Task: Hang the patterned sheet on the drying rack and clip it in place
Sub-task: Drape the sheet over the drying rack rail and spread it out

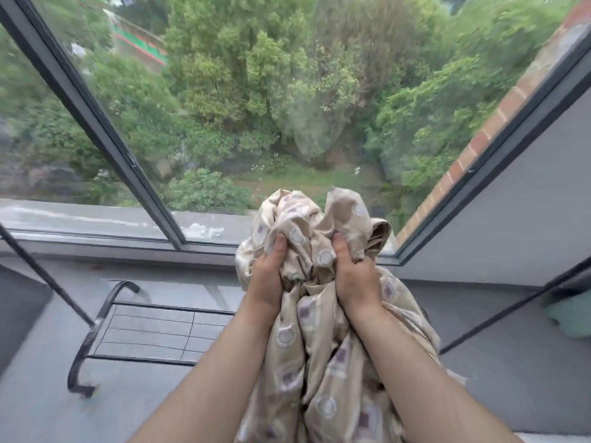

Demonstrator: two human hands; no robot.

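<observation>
The patterned sheet [323,340], beige with white rings and purple squares, is bunched up in front of me and hangs down past the bottom of the view. My left hand [268,276] grips a fistful of it on the left side. My right hand [355,279] grips another fistful on the right, thumb on top. Both hands hold the bundle up at the level of the window sill. A dark metal drying rack [144,330] with thin wires stands low at the left, below and left of the sheet. No clips are in view.
A large window [224,123] with dark frames fills the upper view, with trees outside. A dark rod [48,276] slants down at the left and another dark rod [511,314] at the right. A green object [572,314] sits at the right edge. The floor is grey.
</observation>
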